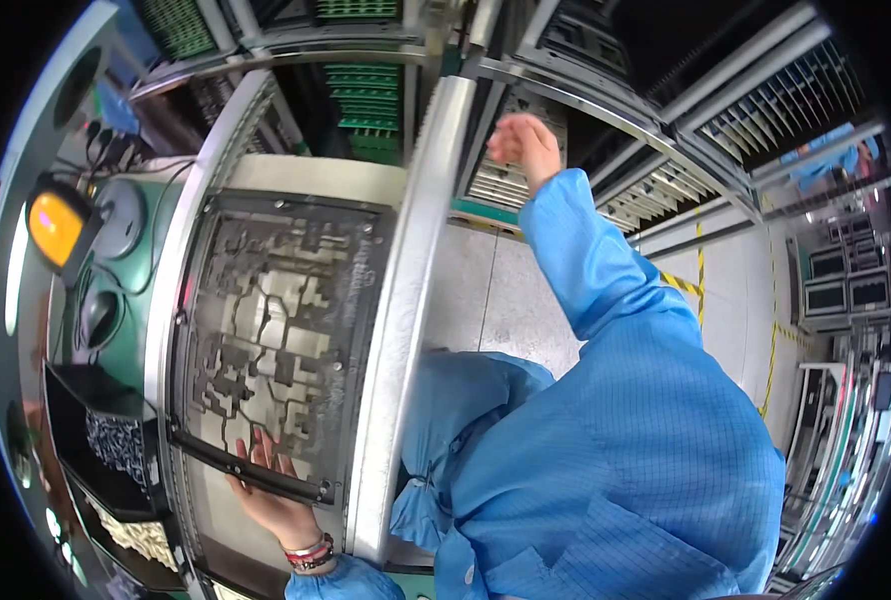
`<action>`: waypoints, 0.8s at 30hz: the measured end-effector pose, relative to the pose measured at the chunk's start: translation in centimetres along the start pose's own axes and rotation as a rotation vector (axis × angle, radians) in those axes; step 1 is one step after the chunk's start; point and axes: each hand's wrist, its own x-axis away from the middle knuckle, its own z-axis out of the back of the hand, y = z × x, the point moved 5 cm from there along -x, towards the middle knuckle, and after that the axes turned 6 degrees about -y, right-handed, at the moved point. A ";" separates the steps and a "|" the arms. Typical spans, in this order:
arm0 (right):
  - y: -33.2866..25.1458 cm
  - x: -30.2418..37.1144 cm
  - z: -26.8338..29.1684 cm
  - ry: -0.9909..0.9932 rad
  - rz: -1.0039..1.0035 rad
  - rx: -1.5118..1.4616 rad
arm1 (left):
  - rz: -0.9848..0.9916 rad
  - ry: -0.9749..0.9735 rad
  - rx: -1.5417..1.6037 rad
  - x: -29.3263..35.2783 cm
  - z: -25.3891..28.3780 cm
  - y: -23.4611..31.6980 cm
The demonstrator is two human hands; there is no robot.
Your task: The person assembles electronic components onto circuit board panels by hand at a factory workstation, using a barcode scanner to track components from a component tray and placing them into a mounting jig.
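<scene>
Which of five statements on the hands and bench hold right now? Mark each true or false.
1. The left hand is at the end of the dark rectangular fixture plate. True.
2. The right hand rests on that plate. False: it is raised, apart from the plate.
3. Both blue fabric sleeves reach toward the wrists. True.
4. The rounded computer mouse is white. False: it is black.
5. A yellow-and-black rounded device stands left of the plate. True.

Electronics factory: racked green circuit boards (364, 92), striped floor tape (680, 283).
</scene>
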 end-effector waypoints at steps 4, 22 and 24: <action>17.2 -3.9 12.3 0.172 -0.415 -0.153 | -0.041 0.060 0.088 -0.3 2.6 0.3; 32.3 -11.9 22.7 0.524 -0.335 -0.923 | -0.508 0.322 -0.457 7.5 3.1 0.6; 32.5 -11.3 21.3 0.665 -0.381 -0.804 | -0.511 0.351 -0.499 7.6 3.5 0.7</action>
